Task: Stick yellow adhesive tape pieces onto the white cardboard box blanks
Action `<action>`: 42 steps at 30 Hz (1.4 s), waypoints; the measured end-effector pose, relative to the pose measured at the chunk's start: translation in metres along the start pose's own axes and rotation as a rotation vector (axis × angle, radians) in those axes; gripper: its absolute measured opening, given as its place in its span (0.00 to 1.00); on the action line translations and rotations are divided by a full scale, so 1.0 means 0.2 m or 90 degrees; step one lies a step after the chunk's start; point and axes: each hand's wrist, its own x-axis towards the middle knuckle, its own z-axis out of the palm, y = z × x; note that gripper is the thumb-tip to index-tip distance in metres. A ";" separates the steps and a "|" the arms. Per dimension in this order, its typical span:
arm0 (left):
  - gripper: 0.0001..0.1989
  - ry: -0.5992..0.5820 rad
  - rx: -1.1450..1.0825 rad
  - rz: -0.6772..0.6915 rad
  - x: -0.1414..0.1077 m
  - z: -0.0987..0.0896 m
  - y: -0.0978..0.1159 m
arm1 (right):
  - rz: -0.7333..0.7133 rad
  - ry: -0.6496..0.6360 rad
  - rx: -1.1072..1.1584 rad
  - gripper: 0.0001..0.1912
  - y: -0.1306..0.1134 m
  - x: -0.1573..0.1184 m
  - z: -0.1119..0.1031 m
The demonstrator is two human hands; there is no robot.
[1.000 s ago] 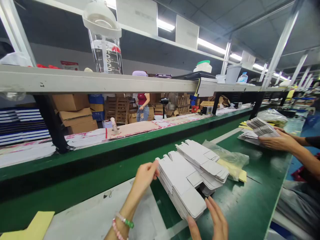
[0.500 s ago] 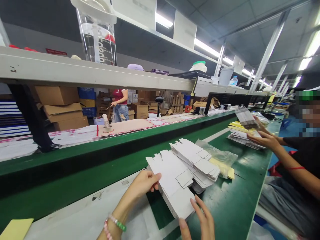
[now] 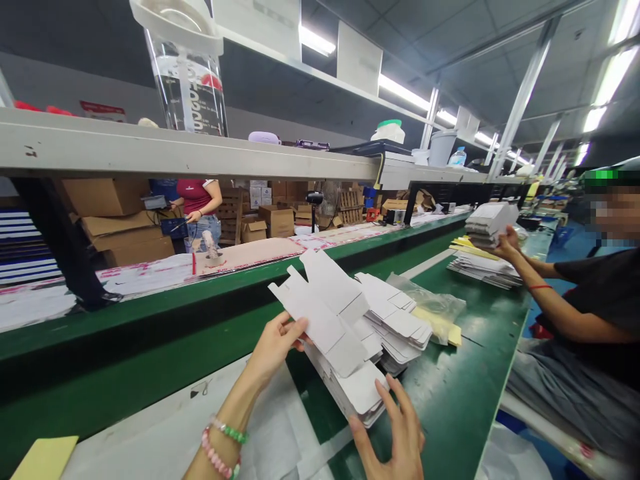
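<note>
My left hand (image 3: 280, 340) pinches the left edge of a flat white cardboard box blank (image 3: 320, 310), thumb on top. The blank is lifted and tilted over a stack of flat white box blanks (image 3: 345, 393) on the green bench. At the near right corner of that stack, my right hand (image 3: 393, 433) has its fingers spread, with fingertips touching or very close to the edges. Another stack of white blanks (image 3: 395, 317) lies just behind, partly covered by the lifted one.
Beyond the stacks lie a clear plastic bag (image 3: 435, 303) and yellow paper. At right, a co-worker's hands (image 3: 507, 247) hold white blanks above another pile (image 3: 485, 270). A shelf (image 3: 200, 153) carrying a water bottle (image 3: 187, 80) crosses overhead. Yellow paper (image 3: 43, 460) sits near left.
My left hand has raised the top blank off the stack and shifted it up and left. My right hand stays by the stack's corner. The co-worker's blanks have been turned and raised.
</note>
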 end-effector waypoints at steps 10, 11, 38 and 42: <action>0.10 -0.087 0.105 0.021 -0.15 -0.18 0.29 | 0.044 0.091 0.070 0.26 -0.13 0.09 -0.12; 0.10 -0.099 0.121 0.018 -0.18 -0.20 0.31 | 0.067 0.094 0.102 0.27 -0.18 0.11 -0.15; 0.13 0.189 0.586 0.513 -0.40 -0.41 0.54 | -0.292 -0.308 0.824 0.10 -0.85 0.72 0.11; 0.13 0.231 0.643 0.564 -0.42 -0.41 0.55 | -0.328 -0.301 0.787 0.08 -0.85 0.73 0.09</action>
